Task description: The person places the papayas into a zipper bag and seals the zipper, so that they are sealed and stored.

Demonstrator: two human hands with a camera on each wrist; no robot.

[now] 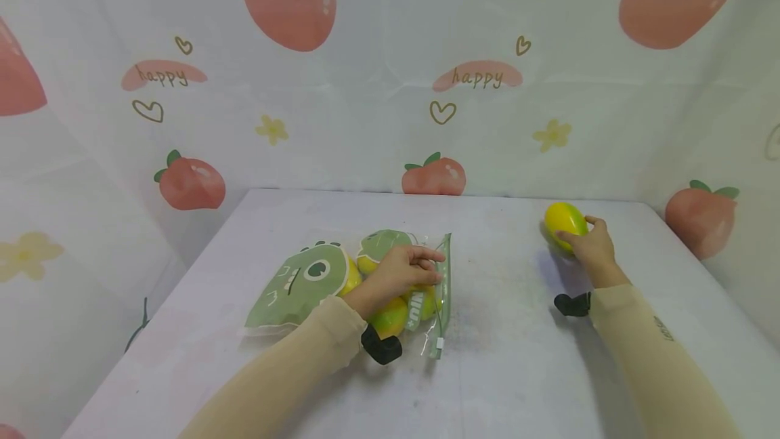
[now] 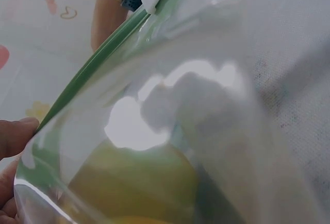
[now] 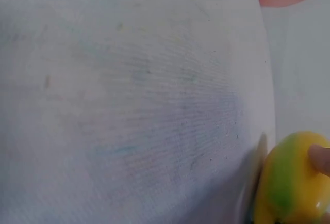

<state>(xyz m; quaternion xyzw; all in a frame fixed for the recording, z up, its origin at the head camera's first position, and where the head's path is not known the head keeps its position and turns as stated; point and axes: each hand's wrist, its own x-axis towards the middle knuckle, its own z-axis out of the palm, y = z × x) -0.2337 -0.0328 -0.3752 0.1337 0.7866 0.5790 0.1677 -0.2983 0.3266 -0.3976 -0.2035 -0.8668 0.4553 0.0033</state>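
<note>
A clear zip bag (image 1: 277, 297) with a green dinosaur print lies left of the table's middle, several yellow-green mangoes (image 1: 390, 317) showing inside it. My left hand (image 1: 399, 273) reaches over the bag and pinches its open end beside the green zip strip (image 1: 447, 290). In the left wrist view, the thumb (image 2: 19, 136) is at that green edge, and a mango (image 2: 134, 182) shows blurred through the film. At the right, my right hand (image 1: 591, 246) grips a yellow and green mango (image 1: 563, 222) just over the table; the right wrist view shows the same mango (image 3: 291, 180) at its lower right corner.
The white table (image 1: 506, 358) meets a fruit-printed cloth (image 1: 365, 107) at the back and sides. A white slider (image 1: 439, 343) sits on the near end of the zip strip. A dark cord (image 1: 140, 324) hangs over the table's left edge.
</note>
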